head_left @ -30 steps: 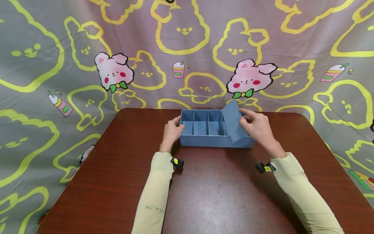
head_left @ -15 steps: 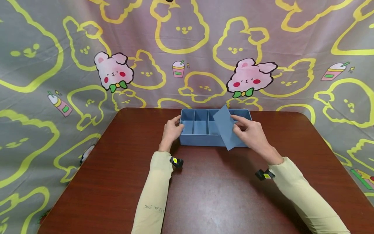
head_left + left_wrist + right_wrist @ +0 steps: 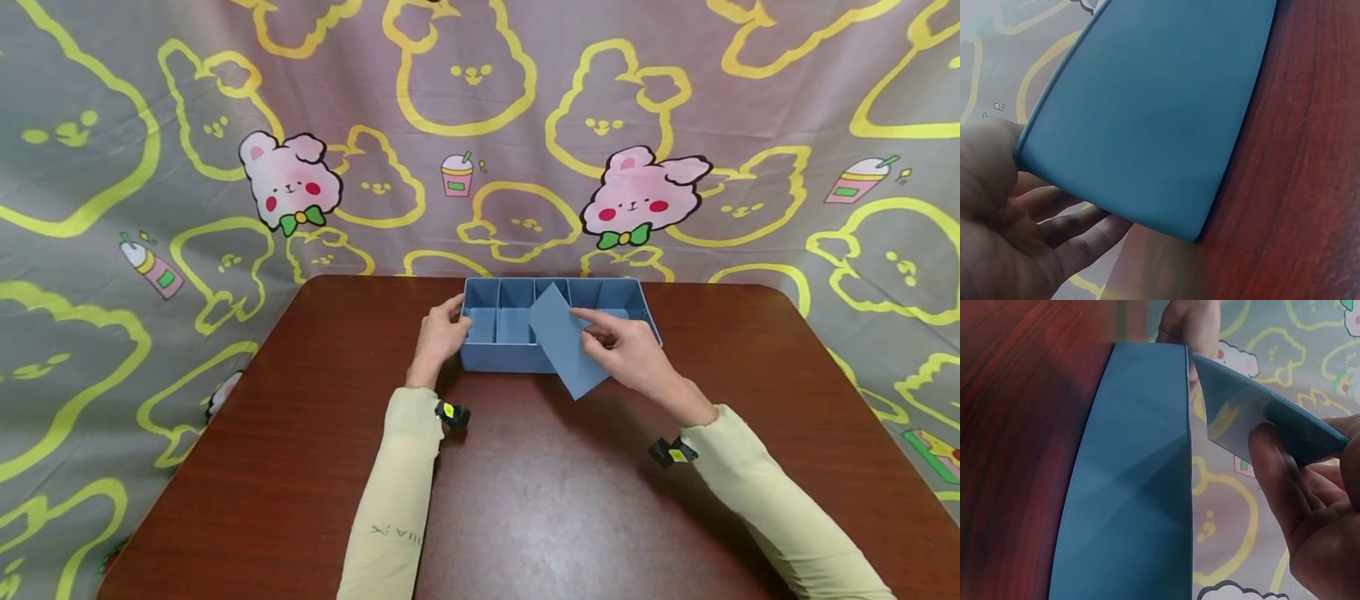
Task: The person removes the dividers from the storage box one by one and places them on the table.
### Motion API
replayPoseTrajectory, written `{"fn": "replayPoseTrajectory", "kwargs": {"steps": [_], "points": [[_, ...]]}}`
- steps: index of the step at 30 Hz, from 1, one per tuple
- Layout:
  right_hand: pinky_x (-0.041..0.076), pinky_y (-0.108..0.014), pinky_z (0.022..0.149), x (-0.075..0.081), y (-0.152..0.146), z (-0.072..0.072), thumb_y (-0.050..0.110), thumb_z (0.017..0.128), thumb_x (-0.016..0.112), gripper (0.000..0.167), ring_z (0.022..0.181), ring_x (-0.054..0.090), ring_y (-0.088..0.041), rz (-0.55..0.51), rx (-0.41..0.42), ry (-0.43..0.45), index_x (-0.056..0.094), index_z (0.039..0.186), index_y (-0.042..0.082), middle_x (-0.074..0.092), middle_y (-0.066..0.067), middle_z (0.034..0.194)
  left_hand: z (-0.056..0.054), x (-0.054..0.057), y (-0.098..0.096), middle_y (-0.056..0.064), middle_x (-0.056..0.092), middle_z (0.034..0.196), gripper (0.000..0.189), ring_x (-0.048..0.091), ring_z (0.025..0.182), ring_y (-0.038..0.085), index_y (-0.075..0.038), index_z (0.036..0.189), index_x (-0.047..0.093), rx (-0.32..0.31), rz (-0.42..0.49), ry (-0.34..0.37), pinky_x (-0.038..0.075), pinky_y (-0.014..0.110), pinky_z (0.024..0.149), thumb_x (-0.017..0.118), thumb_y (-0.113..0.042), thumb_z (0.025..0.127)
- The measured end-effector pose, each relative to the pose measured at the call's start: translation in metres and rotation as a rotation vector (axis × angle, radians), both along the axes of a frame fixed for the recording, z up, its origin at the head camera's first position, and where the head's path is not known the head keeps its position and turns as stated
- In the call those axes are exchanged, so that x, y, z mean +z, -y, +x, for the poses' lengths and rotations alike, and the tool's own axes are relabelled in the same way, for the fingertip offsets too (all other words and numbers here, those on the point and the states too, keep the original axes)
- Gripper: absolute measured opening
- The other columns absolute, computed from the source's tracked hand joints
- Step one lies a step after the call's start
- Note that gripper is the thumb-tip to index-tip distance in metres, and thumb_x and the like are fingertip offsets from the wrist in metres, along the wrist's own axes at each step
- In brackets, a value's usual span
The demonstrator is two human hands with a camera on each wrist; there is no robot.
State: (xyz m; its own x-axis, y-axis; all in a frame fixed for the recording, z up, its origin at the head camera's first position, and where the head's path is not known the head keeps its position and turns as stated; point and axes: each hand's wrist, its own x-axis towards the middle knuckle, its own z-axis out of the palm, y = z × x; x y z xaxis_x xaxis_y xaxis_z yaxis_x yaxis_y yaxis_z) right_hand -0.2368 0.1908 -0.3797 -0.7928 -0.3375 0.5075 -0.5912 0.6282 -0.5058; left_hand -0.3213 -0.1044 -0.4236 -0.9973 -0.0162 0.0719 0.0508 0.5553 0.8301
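A long blue box [image 3: 491,358] with upright dividers stands on the table. My left hand [image 3: 442,332] grips its left end; in the left wrist view the thumb side of the left hand [image 3: 1004,219] meets the top corner and the fingers lie along the end wall. A flat blue divider panel [image 3: 568,350] is pinched by my right hand [image 3: 637,354], tilted above the front rim and covering part of the middle compartments. In the right wrist view, the panel [image 3: 1235,406] sits between thumb and fingers, apart from the box wall [image 3: 1129,469].
The brown wooden table [image 3: 540,500] reaches out on all sides of the box. A grey curtain [image 3: 517,150] with yellow outlines and rabbit prints hangs behind it and down the left and right sides.
My right hand has drawn the divider panel up from the right part of the box, leftward and toward me, uncovering the right-hand compartments. My left hand stays on the box's left end.
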Motion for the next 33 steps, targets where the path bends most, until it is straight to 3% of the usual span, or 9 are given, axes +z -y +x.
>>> {"fn": "replayPoseTrajectory", "kwargs": {"steps": [4, 18, 33], "points": [[0.032, -0.022, 0.044, -0.001, 0.002, 0.001, 0.009, 0.092, 0.061, 0.038, 0.047, 0.039, -0.004, 0.043, 0.03, 0.007, 0.063, 0.13, 0.01, 0.049, 0.007, 0.059, 0.001, 0.001, 0.0, 0.01, 0.059, 0.14, 0.057, 0.036, 0.046, 0.014, -0.022, 0.148, 0.046, -0.003, -0.003, 0.02, 0.034, 0.027, 0.053, 0.052, -0.018, 0.092], [0.032, -0.022, 0.046, -0.001, 0.007, 0.008, 0.009, 0.093, 0.06, 0.04, 0.049, 0.04, -0.003, 0.059, 0.115, 0.089, 0.061, 0.133, 0.011, 0.05, 0.009, 0.06, 0.001, 0.001, -0.002, 0.008, 0.057, 0.142, 0.058, 0.034, 0.044, 0.013, -0.024, 0.15, 0.043, -0.003, -0.004, 0.041, 0.034, 0.027, 0.049, 0.05, -0.017, 0.092], [0.03, -0.02, 0.046, -0.004, 0.018, 0.018, 0.005, 0.091, 0.061, 0.043, 0.048, 0.031, 0.001, 0.091, 0.236, 0.08, 0.061, 0.134, 0.01, 0.043, 0.011, 0.06, 0.002, 0.001, -0.002, 0.01, 0.055, 0.144, 0.06, 0.035, 0.043, 0.014, -0.024, 0.151, 0.041, -0.01, 0.007, 0.053, 0.033, 0.027, 0.048, 0.05, -0.016, 0.092]]}}
